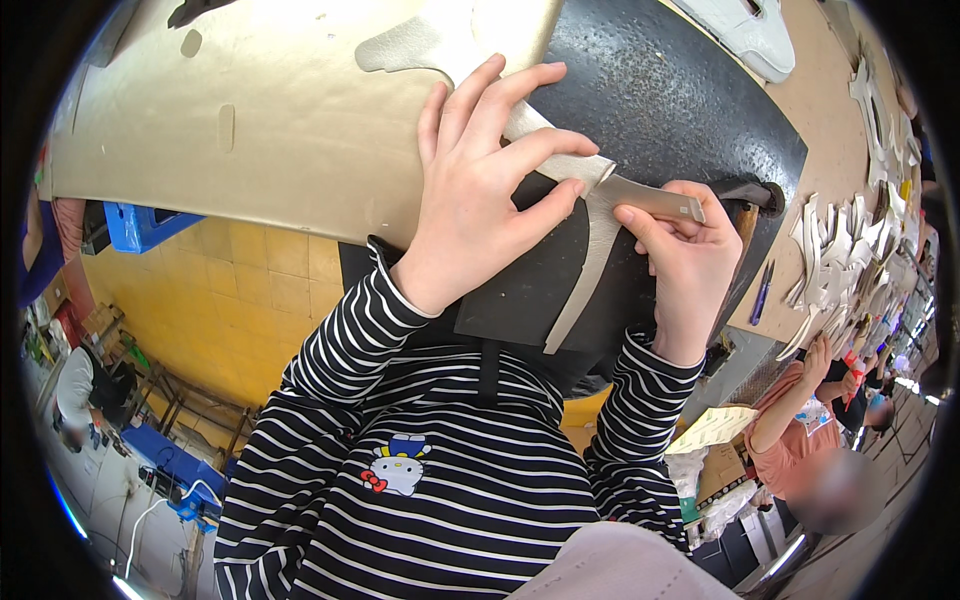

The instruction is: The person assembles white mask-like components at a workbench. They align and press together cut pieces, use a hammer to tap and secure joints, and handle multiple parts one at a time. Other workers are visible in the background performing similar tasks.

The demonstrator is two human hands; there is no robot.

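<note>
A pale silvery leather piece (592, 255) with a pebbled surface lies across a black work surface; one narrow strip of it hangs toward me. My left hand (485, 185) rests over its upper part, fingers spread, with thumb and index finger pinching the piece where the strips meet. Between the thumb and fingers of my right hand (690, 250) is a smooth greyish-beige strip (650, 197), with a small pale rectangle near its end. Whether this strip is joined to the leather piece, I cannot tell. Some right fingertips are hidden.
A large gold-beige sheet (300, 130) covers the left side. Right of my right hand lies a hammer (765, 197); beyond it are a pen (762, 293), a white shoe (750, 40) and several cut leather pieces (835, 245). A co-worker in pink (790, 430) sits at the right.
</note>
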